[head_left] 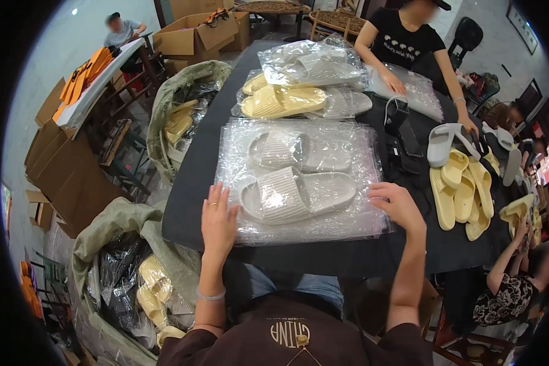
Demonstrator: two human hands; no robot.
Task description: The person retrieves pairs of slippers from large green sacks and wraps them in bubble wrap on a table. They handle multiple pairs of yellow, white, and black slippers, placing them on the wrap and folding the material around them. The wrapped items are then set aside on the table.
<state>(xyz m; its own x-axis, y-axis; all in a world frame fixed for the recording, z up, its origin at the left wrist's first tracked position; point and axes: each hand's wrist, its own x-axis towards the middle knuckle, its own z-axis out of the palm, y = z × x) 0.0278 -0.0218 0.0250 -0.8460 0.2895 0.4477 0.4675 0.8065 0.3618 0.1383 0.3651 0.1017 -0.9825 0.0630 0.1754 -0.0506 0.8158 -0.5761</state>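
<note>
Clear plastic bags (299, 183), slippery and floppy by the look, lie stacked at the table's (195, 177) near edge under two light, soft grey slippers (299, 194) (best pinched by a corner), left hand (218, 221) flat and open, right hand (398, 204) loosely curled, empty.

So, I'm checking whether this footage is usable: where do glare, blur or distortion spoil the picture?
Head view: overhead light glints off the stack of clear plastic bags, veiling the grey ribbed slides; the black table's edge bows from the fisheye; corners are black; both hands, left and right, look sharp.
</note>
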